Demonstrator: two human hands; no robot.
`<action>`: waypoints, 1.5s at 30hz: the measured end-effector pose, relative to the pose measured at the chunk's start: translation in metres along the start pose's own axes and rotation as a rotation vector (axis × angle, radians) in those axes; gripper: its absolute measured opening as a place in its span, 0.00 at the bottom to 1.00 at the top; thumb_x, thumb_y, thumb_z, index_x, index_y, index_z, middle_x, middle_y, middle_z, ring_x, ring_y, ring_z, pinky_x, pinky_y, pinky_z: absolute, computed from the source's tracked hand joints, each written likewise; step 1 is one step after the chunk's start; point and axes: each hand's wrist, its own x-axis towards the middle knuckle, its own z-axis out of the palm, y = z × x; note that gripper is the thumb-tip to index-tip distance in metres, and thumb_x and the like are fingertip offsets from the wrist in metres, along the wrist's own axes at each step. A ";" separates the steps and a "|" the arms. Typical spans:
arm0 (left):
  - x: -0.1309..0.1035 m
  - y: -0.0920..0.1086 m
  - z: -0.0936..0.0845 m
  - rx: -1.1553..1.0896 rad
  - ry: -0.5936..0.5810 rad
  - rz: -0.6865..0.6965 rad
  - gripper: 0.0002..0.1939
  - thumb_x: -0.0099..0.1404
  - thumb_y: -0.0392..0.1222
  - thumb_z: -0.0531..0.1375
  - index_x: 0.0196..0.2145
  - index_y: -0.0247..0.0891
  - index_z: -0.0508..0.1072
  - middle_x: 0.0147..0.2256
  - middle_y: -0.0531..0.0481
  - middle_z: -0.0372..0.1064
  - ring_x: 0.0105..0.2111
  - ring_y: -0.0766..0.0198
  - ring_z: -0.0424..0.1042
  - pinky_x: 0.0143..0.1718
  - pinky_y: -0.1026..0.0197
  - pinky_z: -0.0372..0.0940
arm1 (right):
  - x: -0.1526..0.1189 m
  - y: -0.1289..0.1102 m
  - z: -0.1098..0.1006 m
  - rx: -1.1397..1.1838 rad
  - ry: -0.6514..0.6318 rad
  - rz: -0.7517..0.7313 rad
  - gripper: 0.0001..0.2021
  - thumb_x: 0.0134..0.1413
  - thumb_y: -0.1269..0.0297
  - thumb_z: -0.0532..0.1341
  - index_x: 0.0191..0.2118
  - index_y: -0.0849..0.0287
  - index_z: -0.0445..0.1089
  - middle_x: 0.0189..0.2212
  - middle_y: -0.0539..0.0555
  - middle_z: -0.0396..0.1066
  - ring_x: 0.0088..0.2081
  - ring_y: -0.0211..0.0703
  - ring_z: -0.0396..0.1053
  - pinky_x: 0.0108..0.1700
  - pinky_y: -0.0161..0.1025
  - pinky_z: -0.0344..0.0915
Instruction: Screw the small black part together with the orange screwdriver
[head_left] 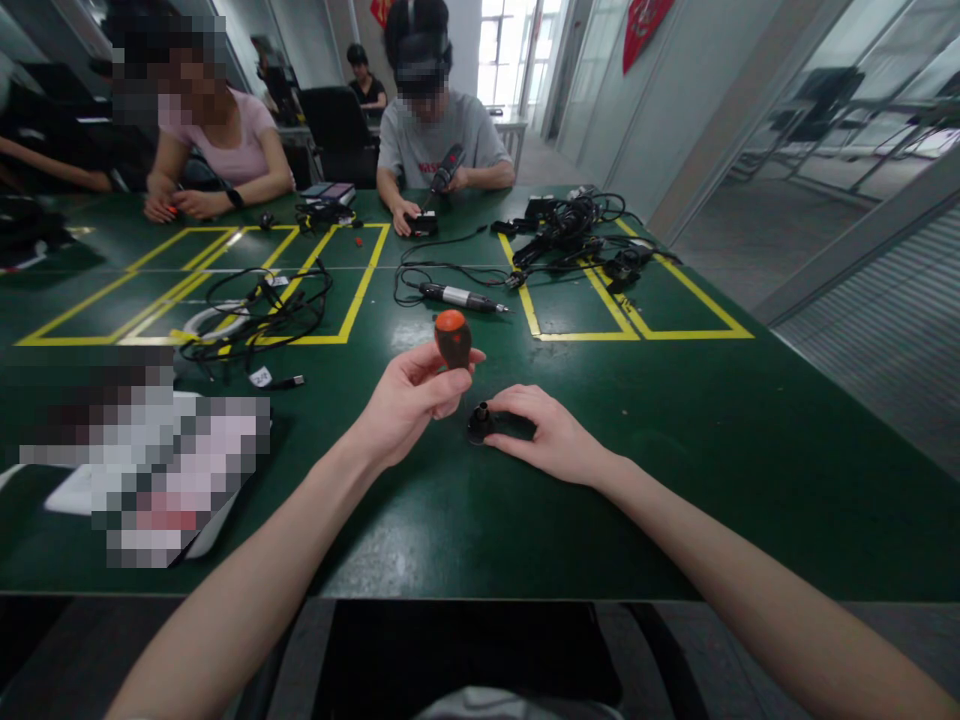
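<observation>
In the head view my left hand (420,405) is closed around a short screwdriver (453,340) with a dark grey handle and an orange end cap facing up. Its shaft and tip are not visible. My right hand (551,432) pinches a small black round base with a short upright post (480,425) between thumb and fingers. That piece sits at the table surface, just right of and nearer to me than the screwdriver. The two hands are close together but apart. Beyond them lies a black and silver electric screwdriver (461,298) with a cable.
Black and white cables (255,310) lie at left, and a cable heap (570,230) at far right. Blurred-out items (172,470) occupy the near left of the green table (675,450). Across it, a person in grey (450,130) handles a tool; another in pink (247,130) sits left.
</observation>
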 end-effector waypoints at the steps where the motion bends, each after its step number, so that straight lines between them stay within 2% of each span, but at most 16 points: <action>1: 0.000 0.000 0.000 0.001 0.005 0.000 0.20 0.50 0.49 0.80 0.36 0.37 0.83 0.27 0.55 0.70 0.20 0.77 0.57 0.21 0.68 0.51 | 0.000 0.000 0.000 -0.001 -0.001 0.003 0.11 0.63 0.62 0.70 0.50 0.54 0.78 0.46 0.58 0.83 0.48 0.54 0.79 0.51 0.52 0.72; 6: 0.000 0.000 0.000 0.013 -0.014 0.026 0.17 0.53 0.46 0.78 0.36 0.36 0.81 0.38 0.49 0.81 0.21 0.77 0.60 0.22 0.69 0.56 | 0.000 0.000 0.000 0.001 0.004 -0.003 0.10 0.64 0.62 0.69 0.50 0.55 0.77 0.46 0.58 0.83 0.48 0.53 0.79 0.52 0.52 0.73; 12: -0.002 0.000 -0.002 -0.033 -0.059 -0.018 0.18 0.56 0.50 0.76 0.39 0.36 0.81 0.34 0.48 0.81 0.21 0.73 0.69 0.22 0.68 0.60 | 0.000 0.000 0.000 0.008 0.004 0.001 0.10 0.63 0.63 0.69 0.49 0.56 0.77 0.45 0.58 0.82 0.47 0.53 0.79 0.52 0.52 0.73; 18: -0.001 -0.001 0.000 0.000 -0.028 -0.002 0.20 0.56 0.50 0.77 0.42 0.36 0.83 0.35 0.50 0.78 0.20 0.77 0.63 0.20 0.69 0.56 | 0.000 0.000 0.001 0.016 -0.004 -0.003 0.10 0.64 0.64 0.69 0.49 0.56 0.77 0.45 0.58 0.82 0.48 0.53 0.79 0.52 0.53 0.73; 23: -0.001 -0.001 0.001 0.009 -0.008 0.013 0.18 0.53 0.49 0.78 0.37 0.37 0.84 0.26 0.57 0.68 0.19 0.78 0.57 0.21 0.69 0.52 | -0.001 0.001 0.001 0.010 0.004 -0.019 0.11 0.64 0.64 0.69 0.50 0.57 0.77 0.46 0.59 0.82 0.48 0.54 0.78 0.52 0.53 0.73; 29: -0.001 -0.001 0.000 -0.029 -0.039 0.018 0.15 0.57 0.47 0.76 0.37 0.36 0.83 0.37 0.48 0.79 0.21 0.78 0.60 0.22 0.70 0.56 | 0.000 -0.001 0.000 0.015 -0.002 -0.010 0.10 0.65 0.63 0.68 0.50 0.55 0.76 0.46 0.58 0.82 0.48 0.53 0.78 0.53 0.52 0.74; 35: -0.001 0.003 -0.001 -0.087 -0.046 -0.042 0.19 0.58 0.52 0.74 0.39 0.33 0.83 0.34 0.45 0.80 0.21 0.74 0.65 0.22 0.69 0.59 | -0.001 0.000 0.000 0.018 0.003 -0.012 0.10 0.67 0.61 0.66 0.50 0.56 0.76 0.45 0.59 0.82 0.48 0.53 0.79 0.52 0.53 0.74; 45: 0.000 0.000 0.002 -0.009 0.041 -0.036 0.21 0.56 0.52 0.76 0.40 0.34 0.83 0.34 0.47 0.79 0.21 0.76 0.62 0.20 0.69 0.53 | -0.002 0.002 0.002 0.017 0.013 -0.020 0.10 0.67 0.62 0.65 0.50 0.58 0.76 0.45 0.60 0.82 0.47 0.52 0.78 0.52 0.52 0.74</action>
